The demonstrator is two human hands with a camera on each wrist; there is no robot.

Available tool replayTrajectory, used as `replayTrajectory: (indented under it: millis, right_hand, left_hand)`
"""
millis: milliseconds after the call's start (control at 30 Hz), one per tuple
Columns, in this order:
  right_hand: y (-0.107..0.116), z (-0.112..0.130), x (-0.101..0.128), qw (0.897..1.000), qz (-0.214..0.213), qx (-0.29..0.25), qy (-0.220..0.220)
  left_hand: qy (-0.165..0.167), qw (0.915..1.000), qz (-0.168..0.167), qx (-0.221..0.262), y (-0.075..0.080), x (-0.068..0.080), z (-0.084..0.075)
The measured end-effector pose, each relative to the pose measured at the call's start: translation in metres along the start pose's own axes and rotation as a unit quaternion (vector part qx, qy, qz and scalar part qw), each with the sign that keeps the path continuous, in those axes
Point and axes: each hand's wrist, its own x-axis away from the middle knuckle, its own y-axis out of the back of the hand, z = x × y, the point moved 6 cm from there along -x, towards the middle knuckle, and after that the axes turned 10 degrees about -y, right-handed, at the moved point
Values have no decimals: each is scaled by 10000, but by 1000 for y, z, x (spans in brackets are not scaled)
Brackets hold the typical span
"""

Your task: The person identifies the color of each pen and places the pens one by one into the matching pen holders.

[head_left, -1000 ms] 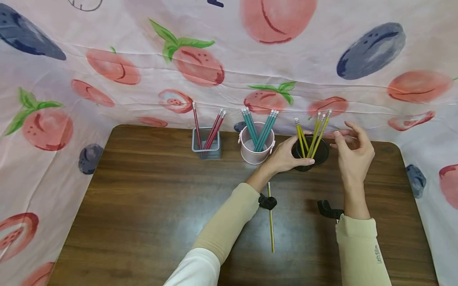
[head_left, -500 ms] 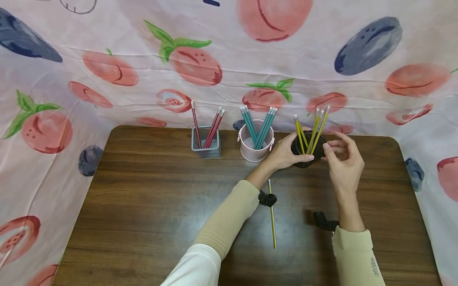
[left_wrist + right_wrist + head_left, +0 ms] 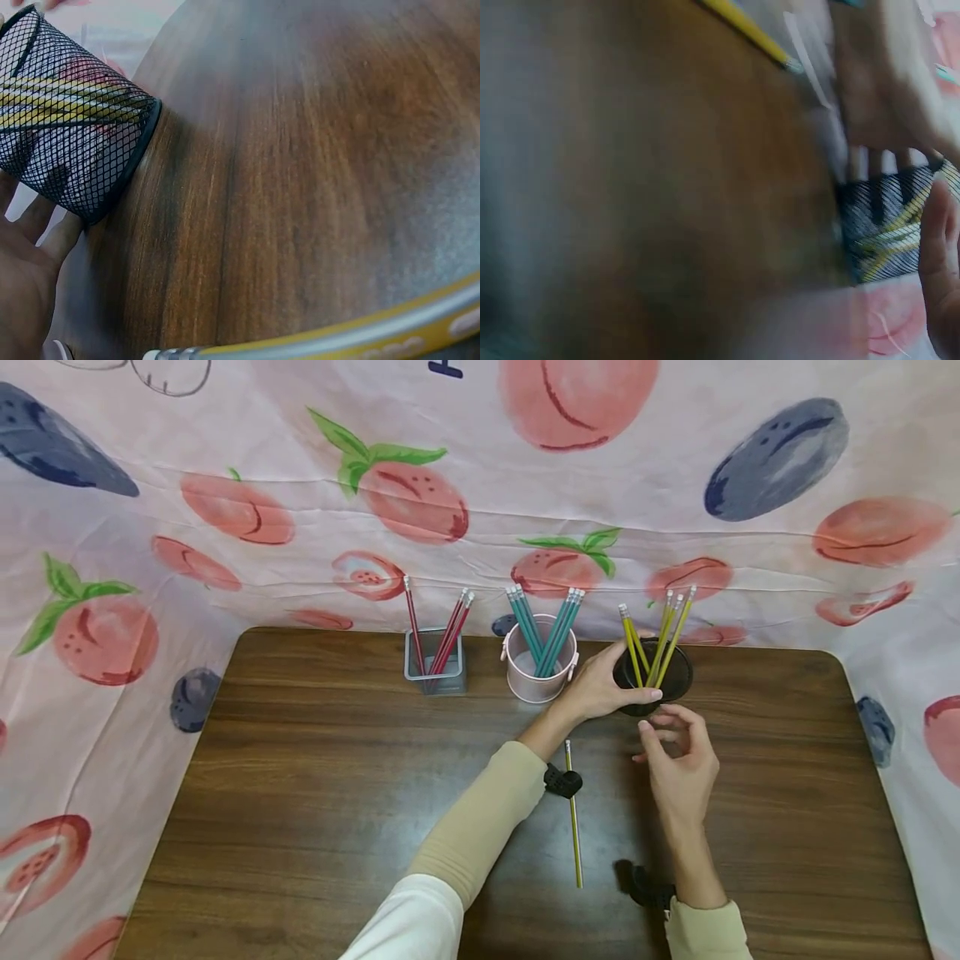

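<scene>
My left hand [image 3: 596, 687] grips the black mesh pencil cup [image 3: 678, 677] from its left side, thumb across the near rim. Several yellow pencils [image 3: 666, 631] stand in the cup, eraser ends up, leaning apart. In the left wrist view, fingers reach behind the cup's mesh wall [image 3: 97, 169]. My right hand [image 3: 682, 768] is just in front of the cup, fingers loosely bent and holding nothing. One yellow pencil [image 3: 576, 847] lies on the table, partly under the left wrist's camera in the head view; its eraser end points to the back. The right wrist view is blurred.
To the left of the cup stands a pale pink bucket [image 3: 534, 689] with teal pencils [image 3: 558, 639]. Farther left is a clear grey square holder [image 3: 444, 685] with red pencils [image 3: 454, 627]. A fruit-print cloth [image 3: 480, 468] hangs behind the wooden table [image 3: 300, 793].
My right hand has moved from the right of the cup leftward and toward me, to the cup's front. The left hand keeps its grip, and the loose pencil stays put.
</scene>
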Motion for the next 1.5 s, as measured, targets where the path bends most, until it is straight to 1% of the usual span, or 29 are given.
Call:
replayTrajectory:
  millis: [100, 367, 500, 600, 733, 800, 833, 967, 1000, 1133, 1233, 1400, 1500]
  right_hand:
    - [-7, -5, 5, 9995, 277, 98, -99]
    - [-17, -11, 8, 9961, 581, 493, -436]
    - [-25, -34, 11, 9917, 778, 756, -695]
    - [-29, -53, 15, 9861, 941, 998, -941]
    - [-38, -64, 19, 9784, 1188, 1330, -1042]
    - [-42, -65, 20, 9734, 1282, 1652, -932]
    - [-44, -65, 21, 9704, 1319, 1835, -848]
    - [-51, -65, 24, 9553, 1383, 2554, -552]
    - [-52, -65, 25, 9525, 1392, 2661, -501]
    - [-56, -67, 27, 9439, 1415, 2960, -369]
    - [-58, -67, 28, 9385, 1395, 3151, -195]
    - [-58, -63, 28, 9362, 1291, 3268, 51]
    - [-57, -61, 26, 9342, 1173, 3368, 101]
  left_hand:
    - [-7, 10000, 7, -21, -1, -1, -1]
    - [0, 9999, 34, -111, 0, 0, -2]
    - [26, 9999, 48, -155, 0, 2, -1]
    - [39, 9999, 41, -141, -2, 3, 0]
    - [40, 9999, -26, -142, -2, 3, 1]
    - [32, 9999, -50, -147, -2, 2, 1]
    - [83, 9998, -37, -158, -1, 3, 2]
    - [195, 9997, 20, -147, -1, 4, 4]
    - [206, 9997, 33, -123, -1, 4, 5]
    - [283, 9995, 3, -141, 0, 8, 7]
    - [243, 9996, -19, -133, -1, 9, 7]
    - [150, 9998, -55, -140, -2, 6, 7]
    - [95, 9998, -44, -141, -2, 2, 5]
